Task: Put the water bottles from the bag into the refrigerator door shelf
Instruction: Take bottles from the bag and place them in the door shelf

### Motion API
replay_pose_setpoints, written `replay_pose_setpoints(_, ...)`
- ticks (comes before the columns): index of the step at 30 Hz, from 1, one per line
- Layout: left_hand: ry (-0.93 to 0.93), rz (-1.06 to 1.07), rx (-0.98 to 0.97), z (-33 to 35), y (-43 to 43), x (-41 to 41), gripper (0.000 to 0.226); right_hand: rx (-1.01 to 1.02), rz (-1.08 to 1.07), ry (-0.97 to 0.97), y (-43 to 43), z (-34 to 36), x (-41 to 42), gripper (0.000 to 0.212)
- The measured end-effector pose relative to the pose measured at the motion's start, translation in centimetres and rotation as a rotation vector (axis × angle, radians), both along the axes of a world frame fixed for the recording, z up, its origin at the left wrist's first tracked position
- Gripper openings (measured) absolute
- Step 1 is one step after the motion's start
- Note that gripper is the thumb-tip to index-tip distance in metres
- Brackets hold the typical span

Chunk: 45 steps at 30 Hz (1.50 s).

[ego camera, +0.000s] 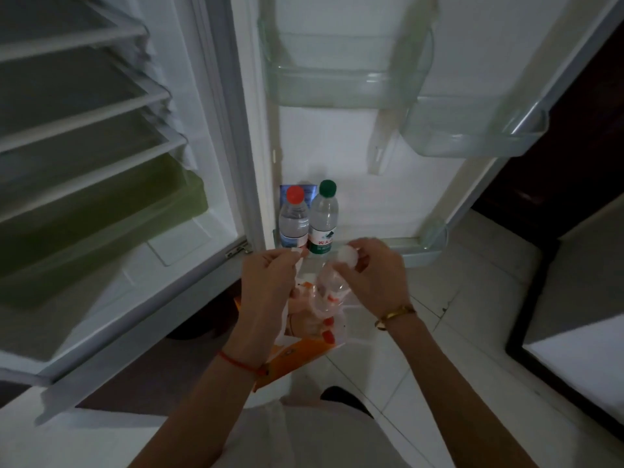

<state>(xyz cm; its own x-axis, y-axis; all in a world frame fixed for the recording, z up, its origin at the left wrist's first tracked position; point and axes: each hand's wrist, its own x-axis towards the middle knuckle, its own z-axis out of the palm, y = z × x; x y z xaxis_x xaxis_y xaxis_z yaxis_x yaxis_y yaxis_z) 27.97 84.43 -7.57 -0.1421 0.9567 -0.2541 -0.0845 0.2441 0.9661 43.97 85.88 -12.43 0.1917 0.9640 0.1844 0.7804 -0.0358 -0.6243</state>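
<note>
2 bottles [309,219] on door shelf [418,253], hands lifting third from bag [297,352]

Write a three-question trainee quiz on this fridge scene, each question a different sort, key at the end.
1. True or false: two bottles already stand in the bottom door shelf.
2. Multiple choice: the cap of the bottle in the right hand is A) red, B) green, C) white.
3. Fill in: the left hand holds the ____ open.

Key
1. True: the red-capped bottle and the green-capped bottle stand side by side at the shelf's left end.
2. C: the white-capped bottle is gripped near its top, its body partly in the bag.
3. Bag.
</note>
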Motion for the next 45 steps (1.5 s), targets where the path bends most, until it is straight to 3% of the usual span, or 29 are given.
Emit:
replay_pose_setpoints(7, 0.020, 0.008, -0.053, -0.3, 0.5, 1.8, 0.062, 0.323, -0.024, 0.014, 0.8, 6.2, 4.5, 0.023)
replay_pose_setpoints(12, 0.010, 0.054, -0.058, 0.3, 0.6, 3.5, 0.057, 0.377, 0.087, 0.051, 3.8, 5.8, 7.0, 0.023)
replay_pose_setpoints(14, 0.013, 0.075, -0.062, 0.6, 0.5, 4.3, 0.059, 0.347, 0.120, 0.061, 5.5, 4.7, 7.8, 0.025)
replay_pose_setpoints(18, 0.015, 0.155, -0.053, 1.0, 0.4, 6.0, 0.026, 0.255, 0.187, 0.068, 8.6, 2.2, 8.6, 0.027)
replay_pose_setpoints(20, 0.013, 0.167, -0.037, 1.1, 0.4, 6.8, 0.027, 0.213, 0.201, 0.088, 9.7, 1.1, 8.6, 0.022)
replay_pose_setpoints(23, 0.007, 0.198, -0.057, 0.8, 0.3, 8.2, 0.062, 0.170, 0.199, 0.087, 11.1, 0.0, 8.5, 0.025)
replay_pose_setpoints(24, 0.010, 0.214, -0.063, 0.7, 0.2, 8.7, 0.064, 0.155, 0.193, 0.077, 11.6, -0.1, 8.5, 0.027)
replay_pose_setpoints(31, -0.015, 0.261, -0.065, 0.6, 0.1, 11.7, 0.021, 0.134, 0.119, 0.046, 12.6, -0.2, 8.0, 0.047)
replay_pose_setpoints(39, 0.006, 0.313, -0.087, 0.5, 0.1, 13.0, 0.020, 0.121, 0.216, 0.090, 12.0, -0.8, 8.7, 0.053)
replay_pose_setpoints(42, 0.004, 0.317, -0.086, 0.7, -0.1, 13.3, 0.019, 0.134, 0.197, 0.080, 10.0, -2.6, 10.3, 0.042)
replay_pose_setpoints(45, -0.008, 0.329, -0.084, 0.9, -0.1, 13.6, 0.019, -0.166, 0.256, -0.033, 7.4, -7.0, 12.0, 0.042)
